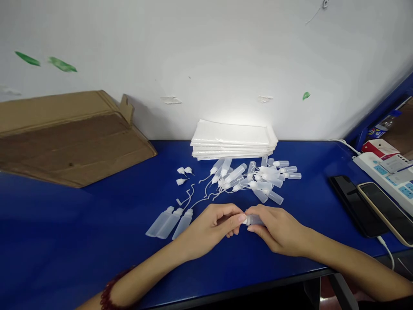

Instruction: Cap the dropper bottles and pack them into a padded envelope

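Note:
My right hand (277, 230) is closed around a small translucent plastic bottle (254, 220), held just above the blue table (97, 241). My left hand (213, 228) meets it from the left, fingertips pinched at the bottle's neck end. A pile of several more bottles (258, 178) with caps and thin tethers lies just beyond my hands. Three bottles (169, 221) lie side by side to the left of my left hand. A few loose white caps (183, 174) sit farther back on the left.
A stack of white bags (232, 140) rests against the wall. A flattened cardboard box (64, 137) lies at the left. Two phones (371, 206) and a white power strip (387, 176) sit at the right. The table's front edge runs just below my forearms.

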Tool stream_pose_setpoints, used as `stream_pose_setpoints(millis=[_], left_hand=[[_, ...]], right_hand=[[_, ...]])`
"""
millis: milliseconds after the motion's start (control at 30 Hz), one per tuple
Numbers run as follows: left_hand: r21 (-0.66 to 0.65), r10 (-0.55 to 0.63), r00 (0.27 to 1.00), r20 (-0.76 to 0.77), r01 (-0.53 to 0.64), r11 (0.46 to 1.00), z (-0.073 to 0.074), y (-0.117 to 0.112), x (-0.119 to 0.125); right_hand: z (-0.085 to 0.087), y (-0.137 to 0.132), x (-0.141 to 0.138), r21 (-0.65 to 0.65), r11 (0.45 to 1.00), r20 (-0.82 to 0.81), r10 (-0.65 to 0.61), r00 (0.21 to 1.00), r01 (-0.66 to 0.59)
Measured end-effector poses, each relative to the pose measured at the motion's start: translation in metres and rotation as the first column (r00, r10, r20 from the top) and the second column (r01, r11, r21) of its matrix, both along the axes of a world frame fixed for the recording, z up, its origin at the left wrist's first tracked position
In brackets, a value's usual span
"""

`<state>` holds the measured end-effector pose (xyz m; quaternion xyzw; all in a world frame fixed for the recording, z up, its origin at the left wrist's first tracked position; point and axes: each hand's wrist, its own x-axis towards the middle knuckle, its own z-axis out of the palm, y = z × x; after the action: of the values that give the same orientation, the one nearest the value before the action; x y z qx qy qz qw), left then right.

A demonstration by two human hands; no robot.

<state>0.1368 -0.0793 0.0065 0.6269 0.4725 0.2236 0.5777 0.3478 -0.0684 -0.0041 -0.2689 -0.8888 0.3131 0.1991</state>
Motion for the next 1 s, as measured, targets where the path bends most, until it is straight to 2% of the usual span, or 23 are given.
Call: stream_pose_setpoints(millis=[100,200,300,400,500,567,633,700,800,900,1000], left_hand=[[0.019,0.002,1.000,0.005,-0.002,1.000,-0.001,0.000,0.002],[0.026,0.002,0.999,0.034,-0.003,1.000,-0.001,-0.001,0.004],[-0.032,-0.048,0.994,0.099,0.051,0.998,0.001,-0.002,0.006],[-0.036,-0.065,0.990,0.124,0.070,0.997,0.004,-0.006,0.007],[0.129,0.021,0.996,0.083,-0.031,0.991,0.008,-0.009,0.006],[0.271,0.088,0.995,0.044,-0.097,0.958,0.010,-0.010,0.005],[0.338,0.138,0.990,0.019,-0.136,0.931,0.010,-0.009,0.003],[0.299,0.184,0.983,0.007,-0.177,0.938,0.009,-0.007,0.003],[0.150,0.215,0.977,0.009,-0.214,0.965,0.007,-0.003,0.003],[-0.008,0.094,0.994,0.049,-0.094,0.996,0.005,-0.001,0.003],[-0.084,-0.015,0.995,0.095,0.023,0.996,0.002,-0.003,0.004]], right_hand=[[-0.004,-0.001,-0.002,0.056,0.998,0.005,0.002,1.000,-0.002],[-0.003,-0.001,-0.002,0.028,1.000,-0.107,0.004,0.994,-0.001],[-0.001,0.000,-0.002,-0.020,0.997,-0.230,-0.082,0.970,0.079],[-0.001,0.002,-0.002,-0.047,0.990,-0.231,-0.142,0.963,0.135],[-0.002,0.003,-0.001,-0.028,0.995,-0.191,-0.103,0.976,0.100],[-0.002,0.003,-0.001,-0.011,0.996,-0.155,-0.084,0.984,0.083],[-0.003,0.002,0.000,0.004,0.997,-0.123,-0.076,0.990,0.077],[-0.003,0.001,0.000,0.028,0.997,-0.115,-0.074,0.991,0.078],[-0.001,-0.001,0.001,0.062,0.995,-0.114,-0.073,0.991,0.081],[0.000,-0.002,0.001,0.112,0.992,-0.083,-0.054,0.995,0.063],[-0.002,-0.004,-0.001,0.184,0.982,-0.057,-0.042,0.998,0.052]])
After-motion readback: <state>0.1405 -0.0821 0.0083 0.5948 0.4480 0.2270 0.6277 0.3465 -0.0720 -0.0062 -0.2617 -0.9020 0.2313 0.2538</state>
